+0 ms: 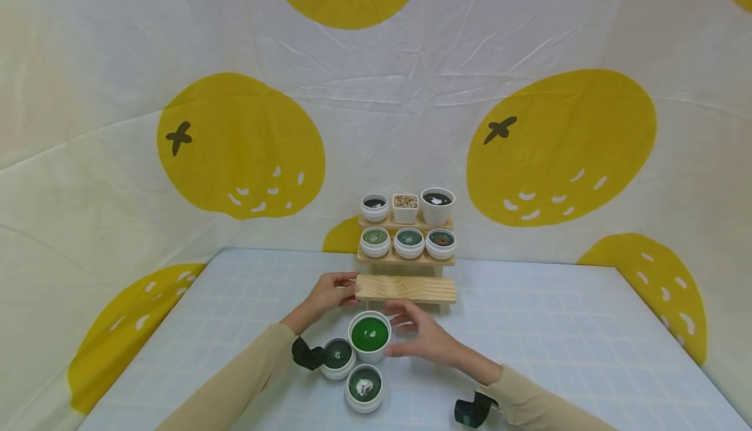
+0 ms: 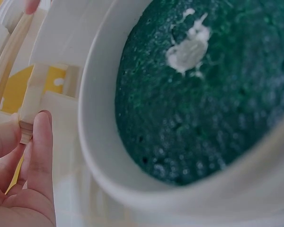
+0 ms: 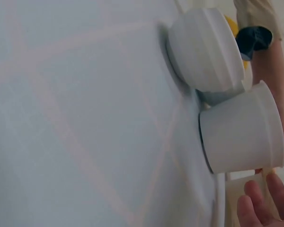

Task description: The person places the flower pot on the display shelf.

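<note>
My left hand (image 1: 331, 292) pinches the left end of the lowest wooden step (image 1: 405, 288) between thumb and fingers; the left wrist view also shows this grip on the wood (image 2: 31, 101). My right hand (image 1: 427, 336) is spread at the right side of a tall white cup (image 1: 370, 336) filled with bright green. Its thumb is close to the cup's wall; whether they touch I cannot tell. Left of that cup stands a white pot (image 1: 337, 356) with dark green contents. Nearer to me is another white pot (image 1: 364, 388), dark green with a white patch.
Behind the lowest step, the middle shelf (image 1: 405, 262) bears three round white pots. The top shelf (image 1: 384, 223) carries a small pot (image 1: 375, 207), a square dish (image 1: 405, 208) of brownish bits and a taller cup (image 1: 437, 206). A white cloth with yellow fruit prints hangs behind.
</note>
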Available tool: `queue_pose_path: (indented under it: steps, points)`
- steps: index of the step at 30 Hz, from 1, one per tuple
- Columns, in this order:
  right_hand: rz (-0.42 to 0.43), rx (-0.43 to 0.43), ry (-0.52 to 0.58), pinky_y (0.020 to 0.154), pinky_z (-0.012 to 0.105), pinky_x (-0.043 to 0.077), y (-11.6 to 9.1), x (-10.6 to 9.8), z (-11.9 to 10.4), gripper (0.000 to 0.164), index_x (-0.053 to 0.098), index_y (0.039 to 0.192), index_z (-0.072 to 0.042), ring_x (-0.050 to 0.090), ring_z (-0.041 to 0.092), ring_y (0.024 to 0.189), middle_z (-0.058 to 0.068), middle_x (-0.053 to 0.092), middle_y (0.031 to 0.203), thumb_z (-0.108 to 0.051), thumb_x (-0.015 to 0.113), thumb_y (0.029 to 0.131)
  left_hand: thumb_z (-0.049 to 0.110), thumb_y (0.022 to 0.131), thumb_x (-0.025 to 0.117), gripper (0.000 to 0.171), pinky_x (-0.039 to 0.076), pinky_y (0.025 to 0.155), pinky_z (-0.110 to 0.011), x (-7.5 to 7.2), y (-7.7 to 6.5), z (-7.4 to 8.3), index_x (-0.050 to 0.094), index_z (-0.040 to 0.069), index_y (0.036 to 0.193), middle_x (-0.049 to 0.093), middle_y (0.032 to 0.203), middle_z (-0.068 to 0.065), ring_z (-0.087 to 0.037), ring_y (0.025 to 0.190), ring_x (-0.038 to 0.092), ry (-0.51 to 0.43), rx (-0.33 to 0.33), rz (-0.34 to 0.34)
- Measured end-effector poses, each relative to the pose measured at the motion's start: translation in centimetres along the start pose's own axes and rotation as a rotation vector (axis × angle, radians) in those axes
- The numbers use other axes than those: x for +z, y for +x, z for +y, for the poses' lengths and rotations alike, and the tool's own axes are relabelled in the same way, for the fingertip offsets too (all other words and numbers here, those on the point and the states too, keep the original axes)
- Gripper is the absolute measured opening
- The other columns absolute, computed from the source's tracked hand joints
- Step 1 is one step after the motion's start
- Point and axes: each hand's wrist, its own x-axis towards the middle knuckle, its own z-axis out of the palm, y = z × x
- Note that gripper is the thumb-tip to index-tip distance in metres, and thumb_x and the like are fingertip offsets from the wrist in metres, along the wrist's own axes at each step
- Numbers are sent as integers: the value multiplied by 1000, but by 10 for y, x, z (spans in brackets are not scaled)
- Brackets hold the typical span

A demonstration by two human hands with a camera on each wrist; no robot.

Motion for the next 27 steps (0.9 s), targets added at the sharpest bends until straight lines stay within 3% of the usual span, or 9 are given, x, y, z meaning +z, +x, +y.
queue_pose_path:
  steps: [8, 18, 27]
  points:
    - [-74, 4, 37, 99, 29, 50, 5, 6, 8, 79, 38, 140, -2, 54, 29, 116, 17, 50, 134, -18, 82, 76, 0, 90, 63, 40, 61, 62, -24, 0, 2, -2, 56, -7, 129, 63, 100, -17, -8, 64, 64, 1, -4, -12]
    - [-67, -8, 55, 94, 23, 52, 13, 13, 13, 79, 38, 139, 0, 55, 11, 109, 20, 51, 130, -8, 81, 74, 1, 90, 63, 40, 61, 64, -27, -1, 2, -2, 56, -7, 128, 63, 100, -17, -9, 66, 65, 0, 2, -10]
    - [-30, -20, 75, 91, 18, 50, 20, 22, 16, 75, 42, 135, 0, 54, 20, 115, 20, 51, 131, -5, 82, 72, 1, 90, 63, 39, 62, 67, -29, 0, 0, 2, 57, -5, 128, 64, 103, -18, -11, 68, 65, 11, -11, -4]
